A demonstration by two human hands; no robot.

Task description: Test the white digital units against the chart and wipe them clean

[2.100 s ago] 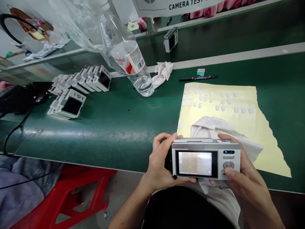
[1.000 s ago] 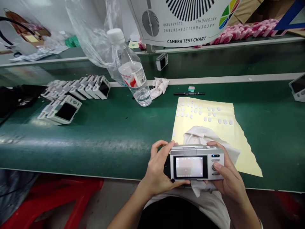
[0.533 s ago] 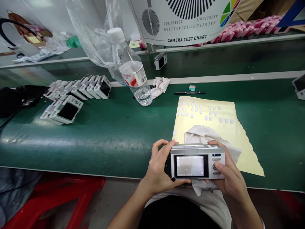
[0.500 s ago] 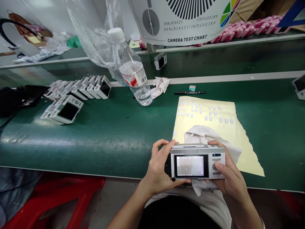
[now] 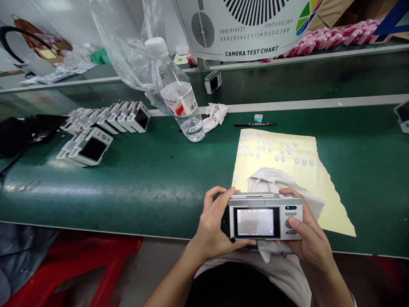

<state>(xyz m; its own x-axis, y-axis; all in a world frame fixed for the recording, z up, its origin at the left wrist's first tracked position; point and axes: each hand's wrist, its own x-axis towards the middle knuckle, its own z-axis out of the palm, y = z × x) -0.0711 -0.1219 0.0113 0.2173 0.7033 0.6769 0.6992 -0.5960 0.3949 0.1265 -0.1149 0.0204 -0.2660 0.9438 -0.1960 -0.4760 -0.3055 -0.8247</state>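
Left hand (image 5: 211, 226) and right hand (image 5: 309, 238) hold a silver camera (image 5: 265, 215) level above a green bench (image 5: 128, 192) — left fingers (image 5: 212, 200) curled round its end, right thumb (image 5: 294, 221) laid across its back, screen lit.

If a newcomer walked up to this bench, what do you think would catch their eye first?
The large camera test chart stands beyond the far side of the green bench. Nearest the viewer, the left hand and right hand hold a silver camera with its screen lit, above a yellow sheet dotted with white pads.

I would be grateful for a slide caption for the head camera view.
The left hand and right hand hold a silver camera over a cream sticker sheet.
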